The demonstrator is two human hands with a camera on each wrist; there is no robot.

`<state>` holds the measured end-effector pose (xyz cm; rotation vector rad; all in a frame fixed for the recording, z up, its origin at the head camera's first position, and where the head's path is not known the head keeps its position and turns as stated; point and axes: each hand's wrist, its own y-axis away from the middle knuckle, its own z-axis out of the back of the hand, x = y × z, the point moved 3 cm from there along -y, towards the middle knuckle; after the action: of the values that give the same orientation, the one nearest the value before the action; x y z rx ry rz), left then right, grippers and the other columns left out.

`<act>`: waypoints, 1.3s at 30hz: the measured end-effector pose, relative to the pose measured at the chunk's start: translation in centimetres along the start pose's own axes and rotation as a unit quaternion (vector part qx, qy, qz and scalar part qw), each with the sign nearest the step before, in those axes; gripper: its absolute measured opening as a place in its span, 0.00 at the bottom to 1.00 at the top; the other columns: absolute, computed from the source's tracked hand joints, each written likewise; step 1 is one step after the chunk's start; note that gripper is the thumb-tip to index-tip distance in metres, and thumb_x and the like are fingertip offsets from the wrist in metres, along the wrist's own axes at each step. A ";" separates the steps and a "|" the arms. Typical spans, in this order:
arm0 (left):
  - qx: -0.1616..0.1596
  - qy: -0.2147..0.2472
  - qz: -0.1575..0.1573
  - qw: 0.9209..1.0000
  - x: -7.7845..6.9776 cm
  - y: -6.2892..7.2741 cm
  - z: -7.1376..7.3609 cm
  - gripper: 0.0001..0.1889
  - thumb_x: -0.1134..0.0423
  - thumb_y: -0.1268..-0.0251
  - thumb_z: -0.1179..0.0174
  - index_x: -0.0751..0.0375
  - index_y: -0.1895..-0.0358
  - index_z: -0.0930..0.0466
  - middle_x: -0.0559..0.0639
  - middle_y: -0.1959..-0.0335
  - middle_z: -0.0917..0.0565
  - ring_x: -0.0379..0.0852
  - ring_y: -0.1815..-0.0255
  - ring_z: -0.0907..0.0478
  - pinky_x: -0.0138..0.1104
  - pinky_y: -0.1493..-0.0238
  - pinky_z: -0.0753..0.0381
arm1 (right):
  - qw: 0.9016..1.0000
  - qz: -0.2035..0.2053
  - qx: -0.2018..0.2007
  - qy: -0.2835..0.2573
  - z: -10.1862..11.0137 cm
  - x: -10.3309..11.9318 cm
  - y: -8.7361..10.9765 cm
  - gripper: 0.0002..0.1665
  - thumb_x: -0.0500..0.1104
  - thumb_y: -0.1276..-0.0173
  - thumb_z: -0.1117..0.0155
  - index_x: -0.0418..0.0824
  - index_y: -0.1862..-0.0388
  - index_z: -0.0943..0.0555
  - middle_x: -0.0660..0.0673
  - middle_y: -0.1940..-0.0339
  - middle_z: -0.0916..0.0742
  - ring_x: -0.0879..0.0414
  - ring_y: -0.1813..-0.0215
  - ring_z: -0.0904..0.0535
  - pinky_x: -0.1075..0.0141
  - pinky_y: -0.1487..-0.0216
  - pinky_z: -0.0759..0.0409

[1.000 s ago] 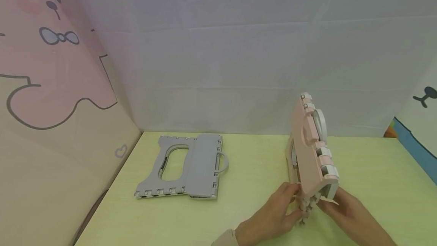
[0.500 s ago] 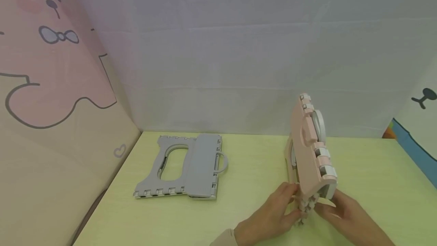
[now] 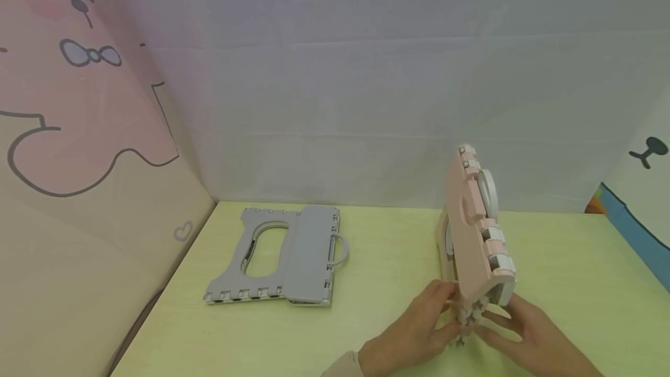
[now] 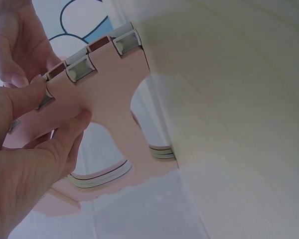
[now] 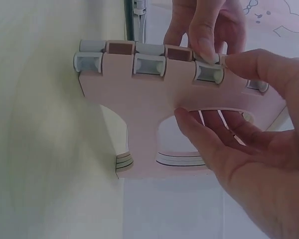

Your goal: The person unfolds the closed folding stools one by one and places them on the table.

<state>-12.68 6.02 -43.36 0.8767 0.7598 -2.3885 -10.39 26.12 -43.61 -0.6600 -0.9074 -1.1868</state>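
A pink folding step stool [image 3: 473, 243] stands on its side at the right of the table, partly folded, with white hinge knuckles and a pale handle [image 3: 489, 194]. My left hand [image 3: 419, 330] pinches the near hinged edge of one panel. In the left wrist view its thumb lies along the hinges, and its fingers reach under the pink panel [image 4: 114, 84]. My right hand [image 5: 269, 154] grips the opposite panel, thumb on the top edge, fingers curled through the cut-out. A grey folding step stool [image 3: 314, 255] lies flat to the left, untouched.
The pale yellow-green table [image 3: 387, 284] carries both stools. A white curtain [image 3: 335, 86] hangs along its back edge. Cartoon-printed cloth [image 3: 94, 132] stands at the left side, with more printed cloth on the right.
My right thumb and fingers have shifted slightly left and down, closer to the stool's hinged edge. The left hand keeps its hold, and both stools stay in place.
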 end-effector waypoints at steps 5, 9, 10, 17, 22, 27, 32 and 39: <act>0.001 -0.002 0.003 1.000 0.0 0.0 -0.1 0.31 0.65 0.26 0.38 0.60 0.26 0.42 0.52 0.37 0.29 0.36 0.34 0.30 0.20 0.37 0.28 | 0.999 -0.023 -0.020 0.027 -0.2 0.1 -0.2 0.49 0.50 0.31 0.27 0.46 0.17 0.41 0.34 0.20 0.34 0.85 0.35 0.40 0.69 0.46 0.15; -0.005 -0.006 0.000 1.000 0.1 0.0 -0.1 0.31 0.66 0.26 0.38 0.61 0.27 0.41 0.52 0.38 0.28 0.36 0.34 0.30 0.20 0.37 0.28 | 0.998 0.010 -0.047 0.036 -0.4 -0.1 -0.1 0.47 0.46 0.33 0.25 0.43 0.20 0.37 0.39 0.23 0.29 0.84 0.36 0.37 0.68 0.49 0.14; -0.007 -0.008 -0.002 1.000 0.1 0.1 -0.1 0.31 0.66 0.27 0.37 0.61 0.27 0.41 0.53 0.38 0.28 0.36 0.34 0.30 0.20 0.37 0.28 | 0.998 0.028 -0.053 0.035 -0.5 -0.2 -0.1 0.46 0.43 0.34 0.24 0.41 0.21 0.35 0.43 0.24 0.28 0.86 0.37 0.38 0.68 0.50 0.13; -0.014 -0.017 -0.017 1.000 0.2 0.2 -0.1 0.32 0.66 0.27 0.36 0.62 0.27 0.42 0.54 0.38 0.28 0.38 0.33 0.30 0.19 0.37 0.28 | 0.993 0.079 -0.077 0.040 -0.9 -0.3 0.2 0.44 0.35 0.38 0.22 0.36 0.25 0.32 0.63 0.28 0.27 0.85 0.37 0.36 0.67 0.55 0.12; -0.019 -0.017 -0.020 0.999 0.2 0.2 -0.1 0.31 0.66 0.27 0.37 0.63 0.28 0.41 0.54 0.37 0.28 0.38 0.33 0.30 0.20 0.36 0.29 | 0.994 0.054 -0.073 0.054 -0.8 0.1 0.1 0.46 0.36 0.38 0.22 0.35 0.24 0.34 0.31 0.28 0.26 0.86 0.39 0.37 0.68 0.55 0.12; -0.026 -0.024 -0.036 0.999 0.1 0.2 0.1 0.30 0.67 0.27 0.37 0.64 0.29 0.41 0.55 0.38 0.28 0.40 0.33 0.29 0.20 0.36 0.28 | 0.995 0.044 -0.073 0.057 -0.6 0.5 0.1 0.44 0.38 0.39 0.21 0.35 0.26 0.31 0.30 0.31 0.23 0.84 0.41 0.33 0.69 0.54 0.12; -0.035 -0.037 -0.056 0.997 0.0 0.3 0.3 0.31 0.67 0.28 0.36 0.66 0.30 0.42 0.57 0.38 0.28 0.43 0.33 0.28 0.22 0.35 0.28 | 0.996 0.027 -0.066 0.057 -0.3 0.6 -0.1 0.45 0.41 0.39 0.20 0.37 0.26 0.31 0.32 0.31 0.22 0.81 0.42 0.31 0.68 0.53 0.12; -0.031 -0.030 -0.052 0.998 0.1 0.3 0.4 0.32 0.68 0.30 0.35 0.65 0.30 0.42 0.57 0.38 0.28 0.43 0.33 0.28 0.22 0.35 0.27 | 0.996 -0.017 -0.053 0.071 -0.3 0.5 0.0 0.48 0.45 0.38 0.20 0.37 0.24 0.33 0.32 0.30 0.23 0.35 0.35 0.22 0.65 0.52 0.12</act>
<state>-12.71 5.55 -43.28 0.7530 0.8713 -2.4557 -10.27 25.69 -43.34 -0.6391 -0.7420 -1.3026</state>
